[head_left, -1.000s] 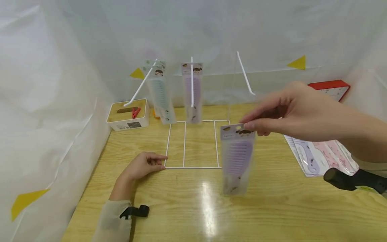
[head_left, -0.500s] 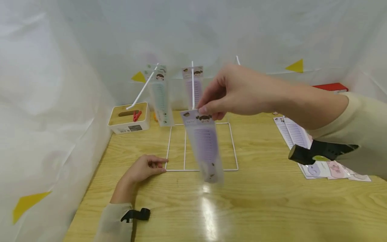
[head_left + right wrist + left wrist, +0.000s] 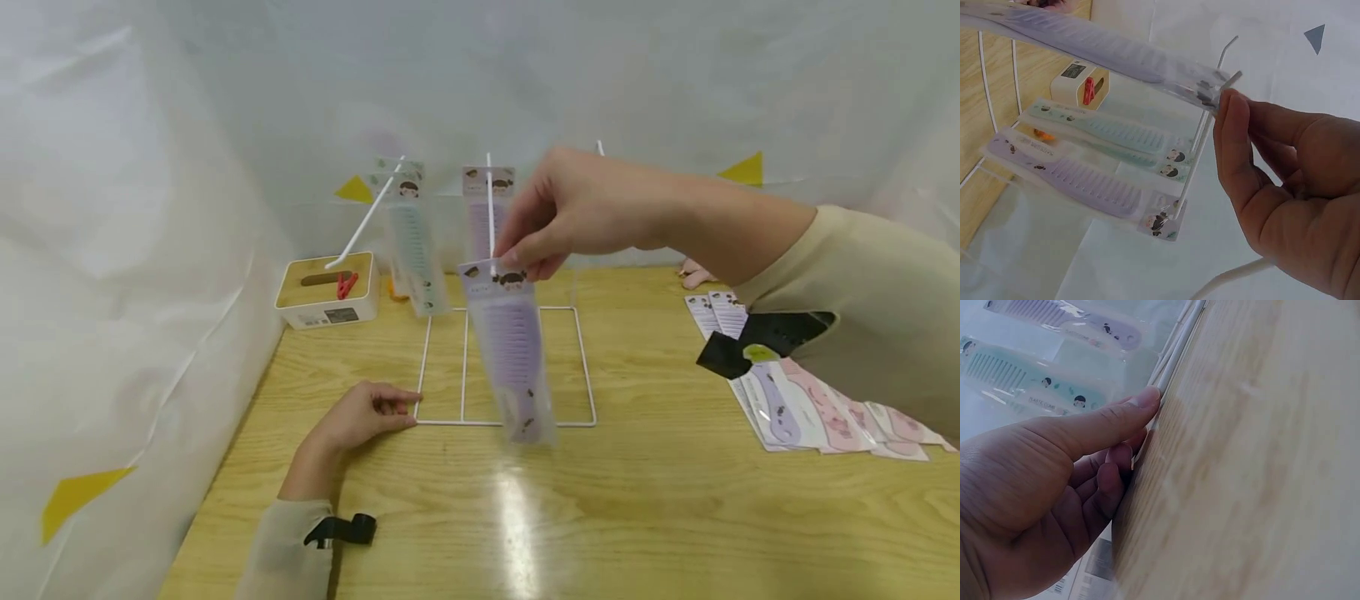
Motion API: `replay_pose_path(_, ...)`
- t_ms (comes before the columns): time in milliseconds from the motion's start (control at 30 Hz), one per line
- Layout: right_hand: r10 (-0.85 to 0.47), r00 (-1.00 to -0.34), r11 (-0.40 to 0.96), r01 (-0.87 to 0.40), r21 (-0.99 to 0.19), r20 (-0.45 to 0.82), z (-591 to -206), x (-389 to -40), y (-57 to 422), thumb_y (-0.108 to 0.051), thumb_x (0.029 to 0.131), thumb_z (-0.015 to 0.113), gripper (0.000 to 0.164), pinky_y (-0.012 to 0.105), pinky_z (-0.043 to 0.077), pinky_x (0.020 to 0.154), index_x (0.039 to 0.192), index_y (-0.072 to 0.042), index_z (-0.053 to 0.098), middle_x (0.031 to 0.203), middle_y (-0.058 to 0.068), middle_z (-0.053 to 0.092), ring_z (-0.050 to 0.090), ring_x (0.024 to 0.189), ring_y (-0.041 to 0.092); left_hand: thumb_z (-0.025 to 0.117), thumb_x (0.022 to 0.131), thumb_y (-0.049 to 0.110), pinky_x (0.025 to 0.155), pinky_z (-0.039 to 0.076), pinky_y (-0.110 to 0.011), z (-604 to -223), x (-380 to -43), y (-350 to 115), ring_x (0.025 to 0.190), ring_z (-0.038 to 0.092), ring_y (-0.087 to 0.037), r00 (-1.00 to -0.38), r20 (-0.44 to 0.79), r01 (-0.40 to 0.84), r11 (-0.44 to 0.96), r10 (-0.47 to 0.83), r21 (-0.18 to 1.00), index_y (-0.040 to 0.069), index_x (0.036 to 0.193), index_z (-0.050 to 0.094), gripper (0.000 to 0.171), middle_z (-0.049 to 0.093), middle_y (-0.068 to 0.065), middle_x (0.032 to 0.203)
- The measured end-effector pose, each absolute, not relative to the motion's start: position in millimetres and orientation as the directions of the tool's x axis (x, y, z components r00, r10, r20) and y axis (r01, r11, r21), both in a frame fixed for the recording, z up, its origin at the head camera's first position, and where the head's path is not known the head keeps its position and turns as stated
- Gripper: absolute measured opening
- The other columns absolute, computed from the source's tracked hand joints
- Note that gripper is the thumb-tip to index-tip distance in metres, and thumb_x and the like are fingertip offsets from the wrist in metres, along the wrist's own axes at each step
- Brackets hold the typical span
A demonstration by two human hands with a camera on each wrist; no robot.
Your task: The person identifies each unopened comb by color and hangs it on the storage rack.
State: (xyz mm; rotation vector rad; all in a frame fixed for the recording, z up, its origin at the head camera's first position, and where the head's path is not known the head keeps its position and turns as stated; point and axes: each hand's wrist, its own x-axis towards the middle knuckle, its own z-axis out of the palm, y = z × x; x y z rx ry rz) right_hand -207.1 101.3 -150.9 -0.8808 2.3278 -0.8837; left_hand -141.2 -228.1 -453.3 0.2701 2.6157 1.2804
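Right hand (image 3: 573, 212) pinches a purple comb packet (image 3: 512, 350) at frame centre; engagement with the middle hook (image 3: 491, 208) is obscured. Left hand (image 3: 367, 415), lower left, grips the wire rack (image 3: 450, 422). A sleeve (image 3: 877, 308) partly hides the packet pile (image 3: 821, 408), lower right.

- Says "PLASTIC COMB" in small capitals on the green comb pack (image 3: 1032, 376).
- Looks the same, though blurred, on the purple comb pack (image 3: 1075, 326) beside it.
- Is too small to read on the held pack (image 3: 513, 354) and white box (image 3: 313, 302).
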Motion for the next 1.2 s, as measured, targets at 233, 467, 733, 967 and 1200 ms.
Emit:
replay_pose_path(233, -0.739, -0.632, 0.558, -0.382, -0.737, -0.232, -157.7, -239.3, 106.7, -0.013, 0.093, 0.071, 0.019, 0.034, 0.058, 0.088, 0.108, -0.002, 0.076, 0.106, 0.012, 0.074, 0.072, 0.093, 0.022, 0.079, 0.087, 0.019, 0.062, 0.047, -0.023, -452.9, -140.0, -226.9, 0.071, 0.056, -0.010, -0.960, -0.106, 0.079, 0.615, 0.258, 0.785, 0.010, 0.119, 0.075, 0.033, 0.069, -0.004, 0.089)
replay_pose_path(467, -0.666, -0.707, 0.586, -0.299, -0.753, -0.238, -158.2, -269.8, 110.6, -0.015, 0.094, 0.070, 0.026, 0.032, 0.056, 0.091, 0.116, -0.001, 0.072, 0.115, 0.011, 0.071, 0.071, 0.099, 0.021, 0.080, 0.086, 0.019, 0.062, 0.048, -0.024, -452.0, -139.4, -222.4, 0.071, 0.057, -0.011, -0.960, -0.111, 0.078, 0.624, 0.258, 0.777, 0.012, 0.118, 0.075, 0.033, 0.069, -0.001, 0.088)
replay_pose_path(733, -0.530, -0.815, 0.554, -0.124, -0.823, -0.234, -157.7, -287.7, 114.8, -0.016, 0.097, 0.066, 0.036, 0.027, 0.055, 0.091, 0.128, 0.001, 0.064, 0.124, 0.010, 0.066, 0.070, 0.107, 0.018, 0.080, 0.086, 0.019, 0.062, 0.048, -0.024, -451.1, -140.2, -217.4, 0.072, 0.057, -0.011, -0.958, -0.114, 0.079, 0.621, 0.264, 0.780, 0.014, 0.117, 0.076, 0.032, 0.068, 0.001, 0.087)
replay_pose_path(967, -0.510, -0.830, 0.452, -0.037, -0.891, -0.224, -159.8, -294.1, 117.1, -0.006, 0.099, 0.059, 0.039, 0.026, 0.054, 0.093, 0.137, 0.004, 0.058, 0.133, 0.016, 0.061, 0.069, 0.110, 0.017, 0.080, 0.086, 0.019, 0.063, 0.048, -0.023, -450.6, -141.1, -214.8, 0.073, 0.057, -0.011, -0.955, -0.107, 0.089, 0.609, 0.277, 0.788, 0.011, 0.117, 0.076, 0.032, 0.069, -0.001, 0.087)
replay_pose_path(1200, -0.570, -0.805, 0.424, -0.120, -0.898, -0.162, -159.6, -286.6, 130.1, -0.010, 0.097, 0.063, 0.046, 0.024, 0.052, 0.096, 0.142, -0.002, 0.054, 0.144, 0.012, 0.055, 0.065, 0.118, 0.015, 0.080, 0.086, 0.020, 0.064, 0.048, -0.023, -451.2, -143.2, -215.5, 0.074, 0.057, -0.011, -0.953, -0.118, 0.084, 0.618, 0.279, 0.782, 0.011, 0.118, 0.075, 0.033, 0.069, -0.001, 0.089)
